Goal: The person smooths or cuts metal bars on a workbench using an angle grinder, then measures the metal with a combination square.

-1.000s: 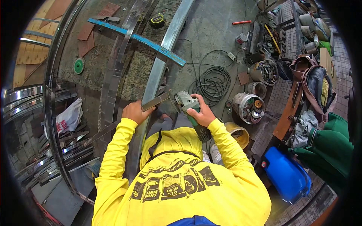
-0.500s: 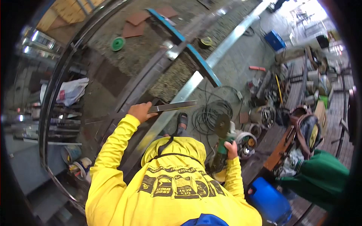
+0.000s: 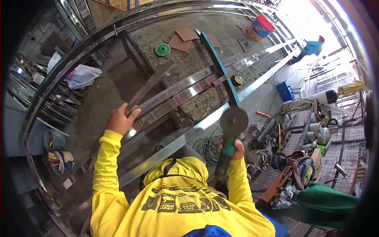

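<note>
My left hand (image 3: 121, 119) is closed around one end of a short flat metal bar (image 3: 152, 83), which points up and away and is smeared by motion. In my right hand (image 3: 238, 150) is a green angle grinder (image 3: 227, 147), its round disc (image 3: 234, 123) facing up in front of my body. Whether the disc spins cannot be told. Long shiny metal tubes (image 3: 185, 96) run diagonally beyond my left hand. A blue bar (image 3: 219, 65) lies across them, and its near end is partly hidden behind the disc. A silver tube (image 3: 205, 125) passes just in front of me.
A yellow tape measure (image 3: 237, 80) and a green round disc (image 3: 162, 50) lie ahead. Coiled cable (image 3: 208, 150) rests on the floor. A curved metal frame (image 3: 39, 89) arches at left. Buckets and tools crowd the right. Another person (image 3: 313, 48) is at the far right.
My left hand has moved left with the metal bar, which now tilts further upward. The grinder has been raised, its disc now in front of the blue bar's end. The view has shifted.
</note>
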Motion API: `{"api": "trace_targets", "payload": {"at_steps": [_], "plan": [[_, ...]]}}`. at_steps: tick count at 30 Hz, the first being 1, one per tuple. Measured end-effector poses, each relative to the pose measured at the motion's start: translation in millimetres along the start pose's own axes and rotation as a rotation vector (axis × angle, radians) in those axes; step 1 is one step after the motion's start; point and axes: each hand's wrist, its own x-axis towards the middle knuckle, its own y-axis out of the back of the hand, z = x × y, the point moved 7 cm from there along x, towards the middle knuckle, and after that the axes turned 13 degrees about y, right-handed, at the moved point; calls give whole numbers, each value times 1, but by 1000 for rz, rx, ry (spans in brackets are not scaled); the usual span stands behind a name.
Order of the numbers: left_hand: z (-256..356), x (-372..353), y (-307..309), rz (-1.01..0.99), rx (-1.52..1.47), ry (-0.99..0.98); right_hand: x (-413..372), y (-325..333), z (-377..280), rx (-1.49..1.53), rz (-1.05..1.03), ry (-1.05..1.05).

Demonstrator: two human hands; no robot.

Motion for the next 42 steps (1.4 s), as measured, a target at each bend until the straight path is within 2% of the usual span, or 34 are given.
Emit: {"api": "trace_targets", "payload": {"at_steps": [2,4,5,6,7,9,10,11,12,13,14,16,17,18,19,21,24,28,29,30,32,33,34,35,36,38,39,42], "plan": [[-10,-18,22,29,-137,82,58,-54,-3,160,-131,20],[-47,-34,28,12,-114,270,77,-85,15,268,-239,-43],[-63,-40,30,32,-100,343,75,-75,36,282,-134,-127],[-60,-51,41,259,-190,134,90,-74,45,108,-123,-147],[-66,-59,46,185,-215,266,103,-79,57,57,-108,-220],[-98,-68,47,203,-105,395,132,-59,104,37,-31,-454],[-97,-74,52,235,-89,430,155,-77,109,47,-57,-438],[-94,-80,56,257,-71,463,174,-94,116,101,6,-468],[-81,-83,59,405,-117,335,211,-102,133,165,-123,-355],[-98,-87,55,316,-73,522,235,-114,142,217,-52,-395],[-94,-88,53,318,-24,560,268,-124,147,214,-125,-352],[-87,-96,54,349,76,651,331,-120,171,270,-9,-309],[-87,-102,51,479,59,543,357,-113,181,309,49,-298],[-86,-107,49,452,44,535,381,-108,192,347,103,-290],[-79,-114,50,459,95,607,400,-104,198,374,111,-283],[-67,-128,47,470,107,689,431,-80,214,379,177,-234],[-64,-139,39,469,21,705,433,-65,212,377,123,-294],[-66,-130,15,341,33,744,431,-59,211,347,127,-266],[-59,-120,9,305,53,749,428,-60,204,274,142,-240],[-51,-107,3,270,73,752,425,-52,200,59,138,-196],[-34,-80,-8,271,0,617,420,-41,191,-384,119,-116],[-36,-67,-20,262,-26,555,435,18,224,-887,182,-116],[-25,-55,-24,249,-48,498,400,-41,151,-1239,233,-174],[-19,-45,-32,164,-153,542,398,-44,146,-1366,203,-152],[-2,-34,-32,161,-149,513,400,-51,141,-1489,170,-126],[23,-16,-33,158,-140,456,398,-64,126,-1570,124,-217],[23,-10,-37,86,-54,514,396,-69,121,-1609,102,-267],[48,6,-37,173,-137,335,402,-78,108,-1771,86,-258]]}}
